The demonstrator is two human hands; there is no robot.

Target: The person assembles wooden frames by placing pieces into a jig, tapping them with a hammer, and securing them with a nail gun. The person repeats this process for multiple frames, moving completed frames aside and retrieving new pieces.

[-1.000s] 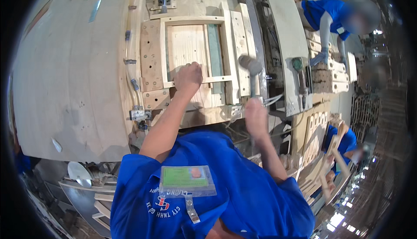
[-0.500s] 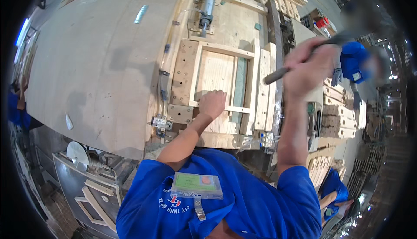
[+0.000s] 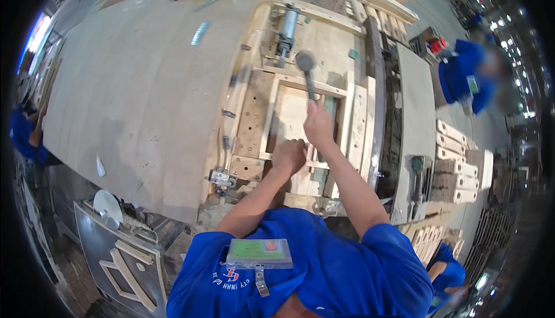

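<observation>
Right hand clamping around hammer handle, center of frame, hammer head pointing up. Left hand curling at near rail of wooden frame, just below center; can't tell if fingers are gripping it. Cylinder sitting upper center. Co-worker standing upper right.

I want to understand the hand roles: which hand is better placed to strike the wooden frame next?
Probably the right hand: it holds the mallet, while the left hand is at the wooden frame's near side, with no tool visible.
</observation>
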